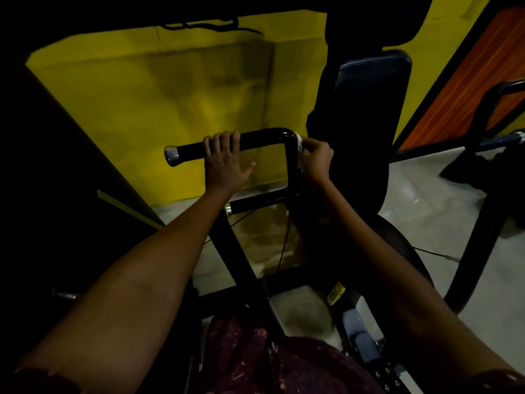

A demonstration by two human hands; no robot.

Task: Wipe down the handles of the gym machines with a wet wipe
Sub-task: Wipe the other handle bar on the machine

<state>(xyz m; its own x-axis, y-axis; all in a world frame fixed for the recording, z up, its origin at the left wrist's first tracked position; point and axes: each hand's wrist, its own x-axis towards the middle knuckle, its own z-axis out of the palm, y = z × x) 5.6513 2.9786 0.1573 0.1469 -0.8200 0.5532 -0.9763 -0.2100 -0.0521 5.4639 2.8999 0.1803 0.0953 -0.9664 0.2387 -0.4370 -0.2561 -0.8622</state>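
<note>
Handle gripped by left hand; right hand presses wipe (no legible writing).

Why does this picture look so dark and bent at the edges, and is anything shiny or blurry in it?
Head view: dim light, heavy black shadow at the left and top; the wide lens bows the yellow wall and the forearms; small glare on the glossy black bent handle bar, gripped by the left hand; the crumpled white wipe in the right hand looks soft and slightly blurred.

Left hand: fingers hooked over upper handle bar, thumb free | right hand: presses white wet wipe against bar's outer bend | black seat pad just behind | yellow wall beyond
</note>
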